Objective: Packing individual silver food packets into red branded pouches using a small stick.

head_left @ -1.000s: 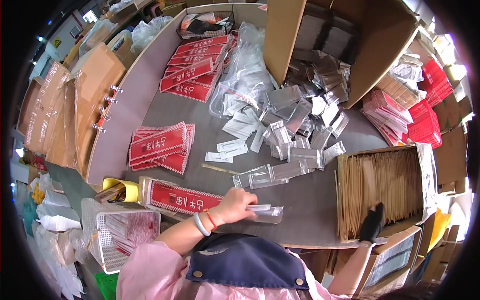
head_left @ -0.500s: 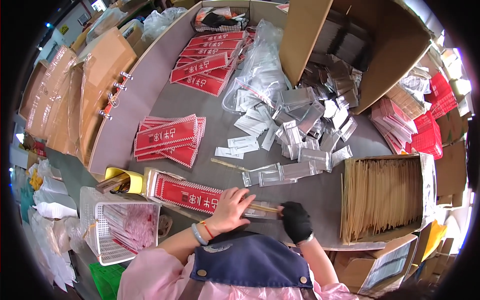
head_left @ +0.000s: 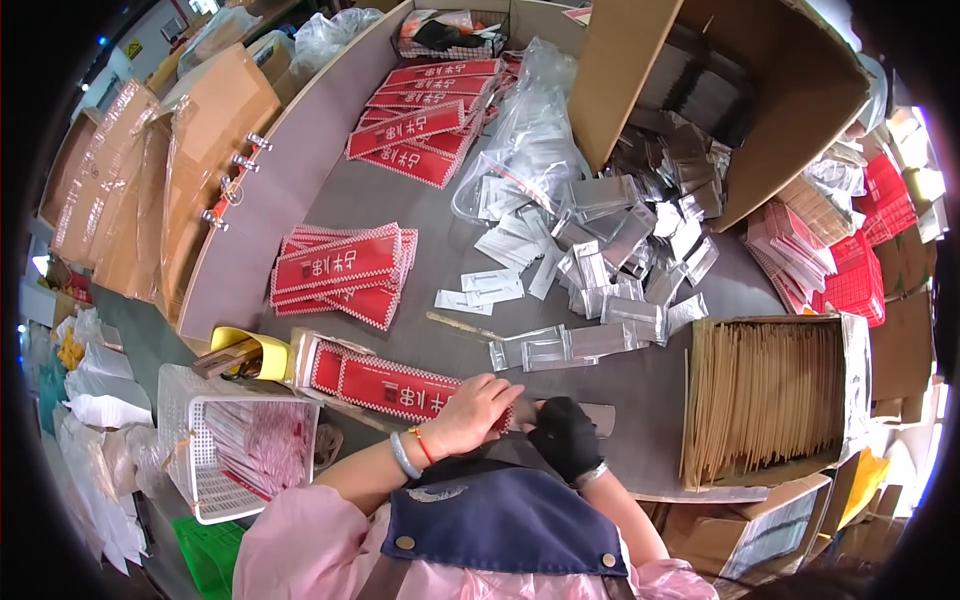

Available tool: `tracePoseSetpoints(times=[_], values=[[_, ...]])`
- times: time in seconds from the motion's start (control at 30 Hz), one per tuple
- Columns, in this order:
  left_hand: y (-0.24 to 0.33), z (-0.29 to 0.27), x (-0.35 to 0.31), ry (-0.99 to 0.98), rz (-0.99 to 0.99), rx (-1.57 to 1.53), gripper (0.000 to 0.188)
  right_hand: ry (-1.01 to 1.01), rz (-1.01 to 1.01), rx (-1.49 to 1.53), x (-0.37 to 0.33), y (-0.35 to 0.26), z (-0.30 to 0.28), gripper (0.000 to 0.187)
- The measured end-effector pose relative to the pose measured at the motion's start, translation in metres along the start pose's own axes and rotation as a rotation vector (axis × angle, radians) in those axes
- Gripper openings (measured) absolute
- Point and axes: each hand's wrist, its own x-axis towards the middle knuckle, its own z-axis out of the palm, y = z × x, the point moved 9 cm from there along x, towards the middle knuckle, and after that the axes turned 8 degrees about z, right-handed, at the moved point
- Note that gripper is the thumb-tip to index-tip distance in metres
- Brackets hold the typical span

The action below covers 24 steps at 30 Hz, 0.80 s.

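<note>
My left hand (head_left: 476, 415), bare with a bracelet at the wrist, is closed at the right end of the red printed paper sleeves (head_left: 395, 388). A strip of red edge shows at its fingertips. These sleeves lie stacked in a shallow cardboard tray (head_left: 301, 362). Just to the right, my right hand (head_left: 567, 438) wears a black glove and is curled closed. A flat silvery-grey packet (head_left: 601, 417) sticks out past the glove; the fingers hide the rest. The small gap between my hands is blurred.
Beyond my hands lie silvery packets (head_left: 570, 345), white packets (head_left: 492, 287) and red sleeve piles (head_left: 340, 265). An open box of thin wooden sticks (head_left: 765, 400) stands right. At left are a yellow holder (head_left: 268, 355) and white basket (head_left: 205, 470). A large carton (head_left: 620, 80) stands behind.
My right hand has moved slightly left, closer to my left hand. The sticks that spanned between my hands no longer show. A grey packet now extends to the right of the glove.
</note>
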Motion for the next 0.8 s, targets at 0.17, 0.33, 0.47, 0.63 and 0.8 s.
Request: tracePoseSetpoints(times=[0.17,0.33,0.47,0.63,0.8], values=[[0.003,0.0,0.001,0.047,0.016,-0.026,0.071,-0.004,-0.052,-0.106,0.008,-0.009,0.02,0.016],[0.002,0.002,-0.004,0.031,0.009,-0.023,0.069,-0.051,0.1,-0.052,0.007,0.013,0.012,0.014],[0.001,-0.003,-0.01,0.011,0.009,-0.015,0.066,-0.075,0.23,-0.138,-0.013,0.051,-0.021,0.018],[0.001,-0.005,-0.012,-0.032,-0.01,-0.04,0.072,-0.043,0.275,-0.146,-0.038,0.082,-0.051,0.015],[0.001,-0.002,-0.015,-0.072,-0.02,-0.046,0.073,-0.023,0.345,-0.164,-0.069,0.109,-0.073,0.015]])
